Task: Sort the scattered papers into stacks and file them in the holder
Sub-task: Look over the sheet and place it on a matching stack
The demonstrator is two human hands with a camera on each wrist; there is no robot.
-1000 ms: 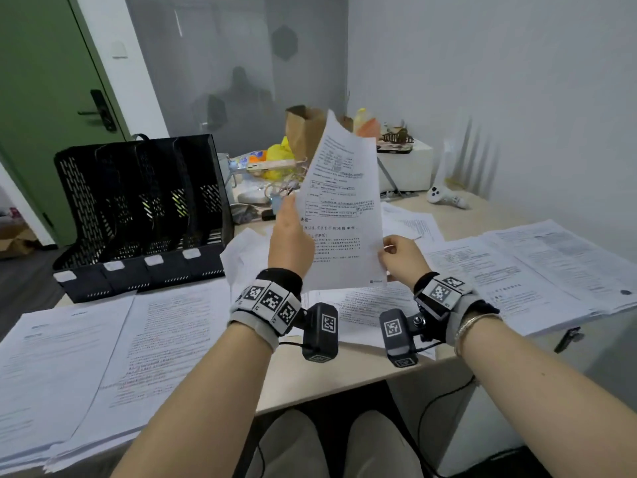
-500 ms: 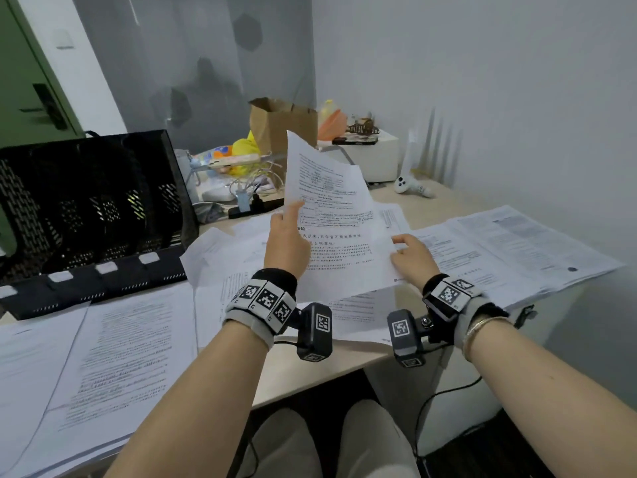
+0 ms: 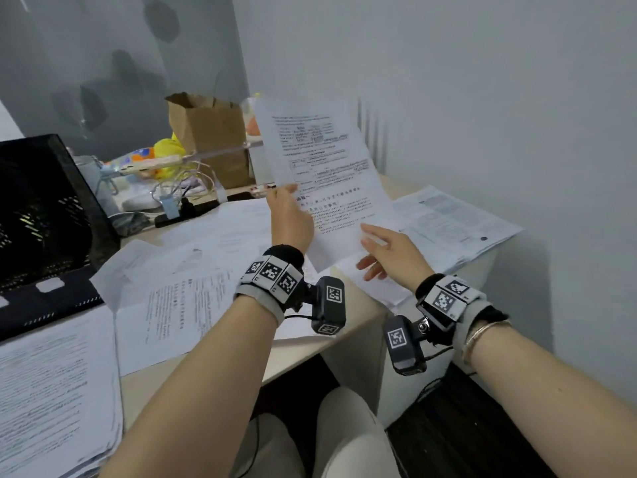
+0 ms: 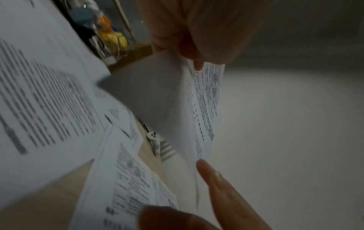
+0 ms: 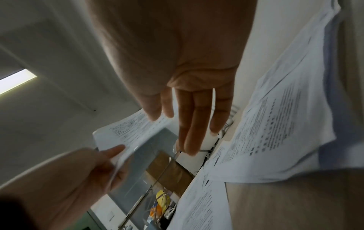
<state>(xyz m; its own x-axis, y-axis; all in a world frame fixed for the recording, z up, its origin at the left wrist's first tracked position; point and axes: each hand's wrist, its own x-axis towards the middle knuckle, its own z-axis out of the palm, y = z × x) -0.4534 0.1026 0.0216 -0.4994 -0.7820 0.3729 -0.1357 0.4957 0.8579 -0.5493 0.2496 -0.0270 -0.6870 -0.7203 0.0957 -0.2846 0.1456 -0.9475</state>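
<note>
My left hand (image 3: 291, 219) pinches a printed sheet (image 3: 320, 157) by its left edge and holds it upright above the desk. The left wrist view shows the same sheet (image 4: 206, 101) hanging from my left hand (image 4: 197, 38). My right hand (image 3: 389, 250) is open beside the sheet's lower right corner, fingers straight, thumb near the edge. In the right wrist view my right hand (image 5: 187, 109) is spread flat and grips nothing. The black file holder (image 3: 44, 215) stands at the left. Loose papers (image 3: 193, 298) cover the desk.
One paper stack (image 3: 458, 222) lies by the right wall and another (image 3: 51, 391) at the near left. A brown paper bag (image 3: 210, 132), a yellow toy (image 3: 169, 150) and tangled cables (image 3: 179, 188) crowd the back. The desk's front edge (image 3: 310, 353) runs just below my wrists.
The head view has swung right, away from the holder. The sheet has moved right and stays raised in my left hand. My right hand has let go of its lower corner and spread out.
</note>
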